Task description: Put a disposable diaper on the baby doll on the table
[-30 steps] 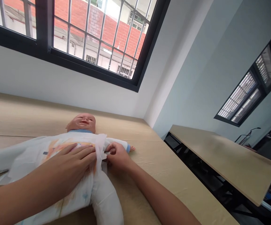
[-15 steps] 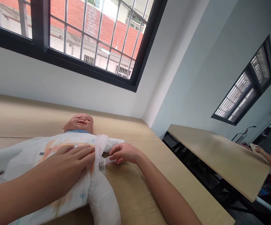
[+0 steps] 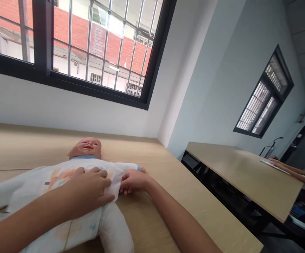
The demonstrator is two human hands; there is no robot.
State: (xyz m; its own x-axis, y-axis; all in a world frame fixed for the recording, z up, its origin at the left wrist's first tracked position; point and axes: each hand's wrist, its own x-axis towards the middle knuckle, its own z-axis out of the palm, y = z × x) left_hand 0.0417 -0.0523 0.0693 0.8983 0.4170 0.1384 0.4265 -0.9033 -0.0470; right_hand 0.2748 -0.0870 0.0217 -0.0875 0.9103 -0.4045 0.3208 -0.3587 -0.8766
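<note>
A baby doll (image 3: 86, 149) lies on its back on the table, dressed in white with blue edging. Over its chest and belly is spread a thin white diaper-like sheet (image 3: 80, 230), with an orange print showing on the chest. My left hand (image 3: 93, 186) rests on the chest, fingers bent and apart, its thumb near the sheet's edge. Beside the doll's arm, my right hand (image 3: 132, 181) has its fingers closed at the side edge of the sheet. Its fingertips are partly hidden.
The wooden table (image 3: 152, 218) runs up to a wall below a barred window (image 3: 99, 52). To the right, across a gap, stands another table (image 3: 236, 175), where another person's hands (image 3: 281, 165) rest near a flat white item.
The sheet's bunched side edge now lies flatter between my hands. My left hand's fingers have bent and its thumb has moved out towards the edge. The view has shifted slightly.
</note>
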